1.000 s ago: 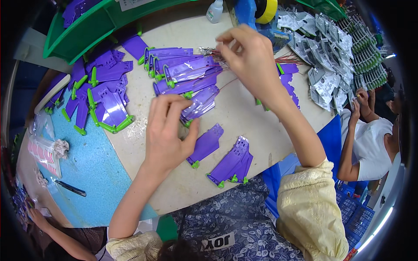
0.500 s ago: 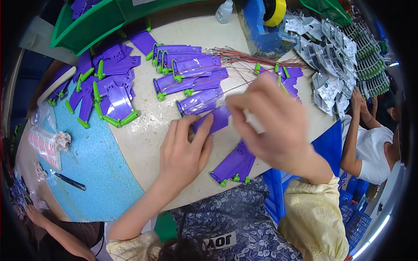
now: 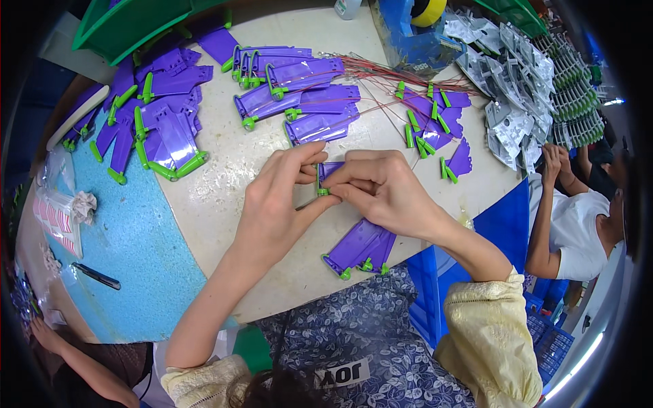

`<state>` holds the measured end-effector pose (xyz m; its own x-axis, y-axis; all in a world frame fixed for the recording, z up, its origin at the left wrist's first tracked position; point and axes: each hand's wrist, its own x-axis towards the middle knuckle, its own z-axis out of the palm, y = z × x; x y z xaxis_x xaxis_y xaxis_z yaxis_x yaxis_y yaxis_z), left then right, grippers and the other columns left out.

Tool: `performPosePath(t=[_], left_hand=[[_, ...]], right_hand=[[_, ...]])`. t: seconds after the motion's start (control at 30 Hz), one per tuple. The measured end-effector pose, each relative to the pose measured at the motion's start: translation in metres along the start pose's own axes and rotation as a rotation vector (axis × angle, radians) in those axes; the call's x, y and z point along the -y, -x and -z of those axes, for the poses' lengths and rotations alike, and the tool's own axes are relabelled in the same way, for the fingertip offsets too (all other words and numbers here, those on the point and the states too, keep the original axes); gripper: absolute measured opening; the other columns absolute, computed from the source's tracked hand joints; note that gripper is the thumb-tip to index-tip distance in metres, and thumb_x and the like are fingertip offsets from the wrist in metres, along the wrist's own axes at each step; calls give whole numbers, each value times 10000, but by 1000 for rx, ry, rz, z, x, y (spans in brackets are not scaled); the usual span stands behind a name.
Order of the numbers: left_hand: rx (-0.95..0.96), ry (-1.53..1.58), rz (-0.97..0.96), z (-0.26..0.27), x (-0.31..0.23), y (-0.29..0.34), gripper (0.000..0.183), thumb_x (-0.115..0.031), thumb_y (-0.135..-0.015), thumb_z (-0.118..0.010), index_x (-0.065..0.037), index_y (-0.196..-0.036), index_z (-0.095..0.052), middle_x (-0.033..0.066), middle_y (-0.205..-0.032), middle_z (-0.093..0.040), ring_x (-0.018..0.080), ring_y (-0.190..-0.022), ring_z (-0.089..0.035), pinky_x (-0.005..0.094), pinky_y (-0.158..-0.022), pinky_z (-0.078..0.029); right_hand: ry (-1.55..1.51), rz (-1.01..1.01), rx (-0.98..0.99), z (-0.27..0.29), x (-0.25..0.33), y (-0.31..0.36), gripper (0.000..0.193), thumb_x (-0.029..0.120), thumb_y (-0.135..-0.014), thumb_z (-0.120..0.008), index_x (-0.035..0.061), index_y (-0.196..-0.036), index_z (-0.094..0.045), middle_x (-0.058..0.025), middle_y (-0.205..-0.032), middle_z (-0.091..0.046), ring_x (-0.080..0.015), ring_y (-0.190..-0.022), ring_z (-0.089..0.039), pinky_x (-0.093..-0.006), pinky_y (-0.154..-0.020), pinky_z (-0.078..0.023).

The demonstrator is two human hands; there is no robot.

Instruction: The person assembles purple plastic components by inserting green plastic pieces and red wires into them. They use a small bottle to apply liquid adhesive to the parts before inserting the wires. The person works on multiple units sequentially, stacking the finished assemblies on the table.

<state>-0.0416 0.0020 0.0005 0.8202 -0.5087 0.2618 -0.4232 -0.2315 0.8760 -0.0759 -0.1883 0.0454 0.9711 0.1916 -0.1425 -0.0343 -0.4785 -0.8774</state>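
Observation:
Fingertips of both my hands meet over a purple plastic piece with a green end [image 3: 323, 190] above the table. My left hand [image 3: 275, 197] pinches it from the left, thumb at the green end. From the right, my right hand [image 3: 381, 187] grips its purple part; the fingers hide most of it. Just below lie a few purple pieces with green ends [image 3: 360, 245], near the table edge. Beyond my hands, several purple pieces with clear hoops and green ends [image 3: 306, 71] lie in a row, red wires [image 3: 388, 75] trailing right from them.
More purple and green pieces [image 3: 170, 129] are piled at left, beside a blue mat [image 3: 143, 265] with a black pen [image 3: 96, 276]. A green bin [image 3: 115, 34] and a blue tape dispenser [image 3: 415, 44] stand at the back. Grey metal parts [image 3: 510, 88] are heaped at right, where another person [image 3: 571, 231] sits.
My right hand has come left and down to join my left hand at the purple piece, uncovering small purple and green parts at right. The view has shifted slightly.

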Motion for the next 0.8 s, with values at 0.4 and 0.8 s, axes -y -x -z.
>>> performPosePath(t=[0.4,0.8], left_hand=[[-37,-306,-204,-8,-8,-2,321,-150,-638,-888,-34,-777,-624,73,-898,-593,239,-811,-586,366,-652,-509],[120,-214,-278,3,-1,-23,337,-176,-609,-902,-20,-733,-630,59,-1130,-728,257,-878,-616,356,-721,-542]], right_hand=[[119,-226,-203,15,-3,-12,115,69,-772,-752,-41,-806,-752,-84,-603,-615,-139,-534,-506,-324,-519,-403],[188,-268,-261,21,-1,-12,118,74,-753,-739,-38,-786,-721,-157,-647,-661,-274,-607,-661,-385,-597,-498]])
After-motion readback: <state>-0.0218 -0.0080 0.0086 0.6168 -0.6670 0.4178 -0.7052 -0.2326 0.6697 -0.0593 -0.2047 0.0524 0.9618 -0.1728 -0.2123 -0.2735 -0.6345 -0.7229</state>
